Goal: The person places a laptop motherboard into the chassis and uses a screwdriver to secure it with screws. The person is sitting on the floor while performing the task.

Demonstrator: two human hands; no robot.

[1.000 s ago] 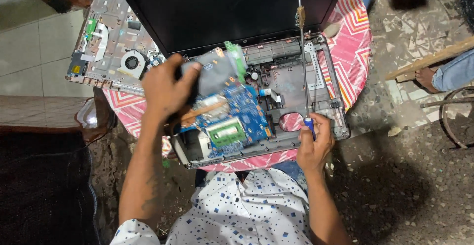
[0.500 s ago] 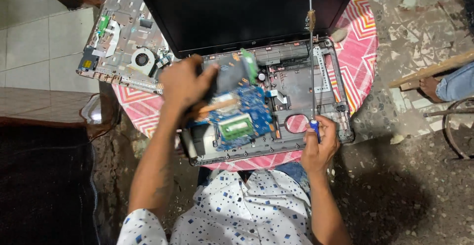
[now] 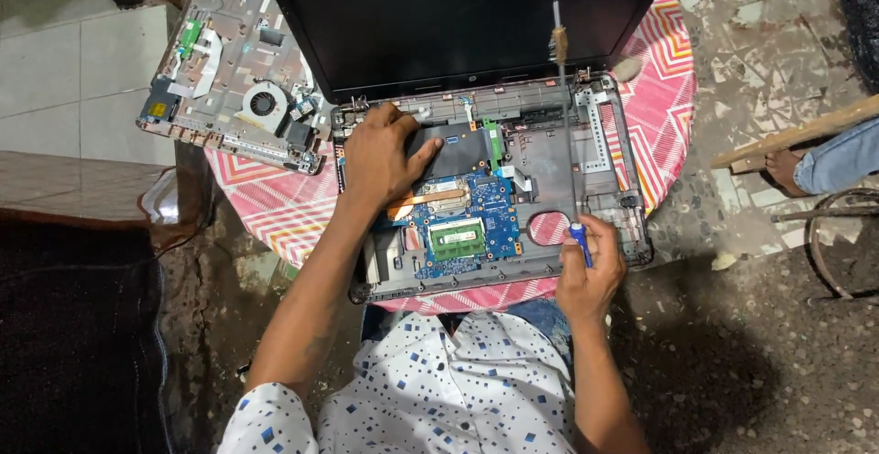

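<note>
Nearest the person, the right hand (image 3: 591, 275) is closed around a blue-handled screwdriver (image 3: 580, 242) at the front right corner of an opened laptop base (image 3: 595, 156), which lies on a bench (image 3: 673, 97) covered with a red zigzag cloth. Further in, the left hand (image 3: 383, 156) lies spread, palm down, on the blue motherboard (image 3: 467, 211) inside the base, gripping nothing. Beyond stand the dark laptop screen (image 3: 458, 15) and, to the left, a removed cover panel (image 3: 233, 74) with a fan (image 3: 264, 103).

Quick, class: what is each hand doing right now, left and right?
Left hand: open, pressing flat on the motherboard.
Right hand: closed around a blue-handled screwdriver.
</note>
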